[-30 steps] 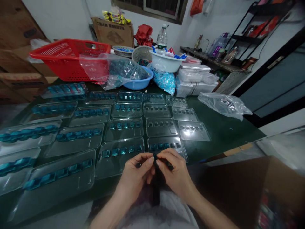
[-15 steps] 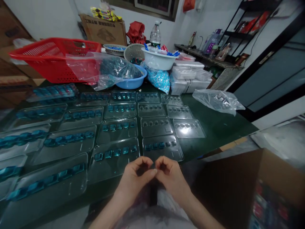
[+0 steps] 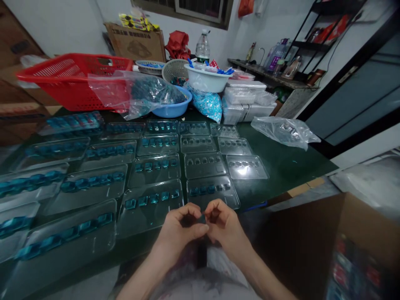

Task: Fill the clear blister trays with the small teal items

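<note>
My left hand (image 3: 179,227) and my right hand (image 3: 223,221) meet at the table's front edge, with fingers pinched together. A small dark teal piece (image 3: 202,218), mostly hidden, shows between the fingertips of both. Just beyond them lies a clear plastic tray (image 3: 229,202) with teal pieces in its left hollows and bare hollows to the right. To its left is another clear tray (image 3: 140,218) with a teal piece (image 3: 154,198) in each hollow. Farther right, a clear tray (image 3: 250,171) has hollows without teal in them.
More filled trays (image 3: 90,196) cover the left of the green table (image 3: 287,166). Behind stand a red basket (image 3: 71,83), a blue basin (image 3: 175,109), a white basin (image 3: 208,81) and stacked clear boxes (image 3: 246,108). An open cardboard box (image 3: 300,233) is at my right.
My right hand's fingers have shifted slightly upward and turned, and a bit of the teal piece now shows between the fingertips. The trays stay in place; the view has tilted slightly.
</note>
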Action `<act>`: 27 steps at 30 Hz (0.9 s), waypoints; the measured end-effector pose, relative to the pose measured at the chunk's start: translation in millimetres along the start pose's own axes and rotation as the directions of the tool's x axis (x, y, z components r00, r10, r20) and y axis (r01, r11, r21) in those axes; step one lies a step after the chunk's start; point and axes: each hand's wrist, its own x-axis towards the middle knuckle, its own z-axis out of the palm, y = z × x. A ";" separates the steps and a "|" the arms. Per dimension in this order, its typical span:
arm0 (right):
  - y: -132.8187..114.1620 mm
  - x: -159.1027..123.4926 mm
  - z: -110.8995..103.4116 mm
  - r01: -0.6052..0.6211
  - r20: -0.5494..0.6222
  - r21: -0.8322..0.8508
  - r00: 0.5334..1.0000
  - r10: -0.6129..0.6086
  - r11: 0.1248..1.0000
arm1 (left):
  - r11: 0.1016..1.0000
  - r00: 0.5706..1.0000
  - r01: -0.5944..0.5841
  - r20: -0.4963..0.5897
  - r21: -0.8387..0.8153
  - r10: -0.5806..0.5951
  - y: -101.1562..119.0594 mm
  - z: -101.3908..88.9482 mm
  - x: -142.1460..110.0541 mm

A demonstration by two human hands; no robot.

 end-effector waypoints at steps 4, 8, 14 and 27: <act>0.6 0.2 -0.1 0.011 -0.015 -0.035 1.000 -0.011 0.999 | 0.991 0.996 0.078 0.047 -0.104 -0.074 2.2 1.2 -1.8; -3.6 1.1 0.9 0.060 -0.051 -0.133 0.996 -0.067 0.989 | 0.954 0.978 0.208 0.056 -0.216 -0.201 5.3 3.3 -3.5; -1.1 3.3 0.9 0.049 -0.168 -0.220 0.982 -0.087 0.974 | 0.902 0.962 0.269 0.061 -0.338 -0.265 -0.3 1.9 -1.1; -16.0 -12.7 -18.5 0.253 0.068 -0.612 0.961 -0.269 0.749 | 0.913 0.944 0.330 0.084 -0.241 -0.319 8.7 11.2 11.3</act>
